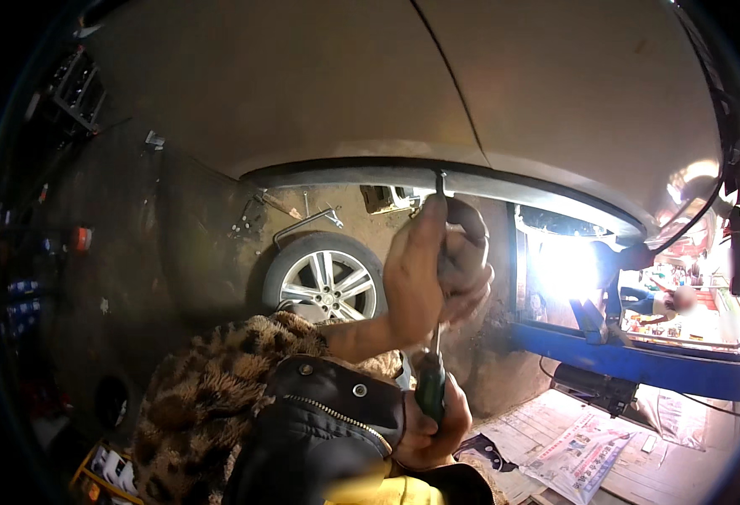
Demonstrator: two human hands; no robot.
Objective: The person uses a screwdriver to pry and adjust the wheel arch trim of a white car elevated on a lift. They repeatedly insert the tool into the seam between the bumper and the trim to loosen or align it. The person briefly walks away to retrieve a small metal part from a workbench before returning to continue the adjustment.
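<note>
My right hand is closed around the green and black handle of a screwdriver, low in the view. Farther up, my left hand wraps round its metal shaft, which goes out of sight inside the fingers. A thin dark piece sticks up from the left fist to the underside edge of a car's pale sill; whether it is the screwdriver's tip I cannot tell. The knuckles hide part of the work spot, just below the seam between two body panels.
A loose wheel lies on the floor left of my left hand, beside a bent wrench. A blue beam crosses at right, by a bright lamp. Below it, a plastic bag lies on a board. Another person is at far right.
</note>
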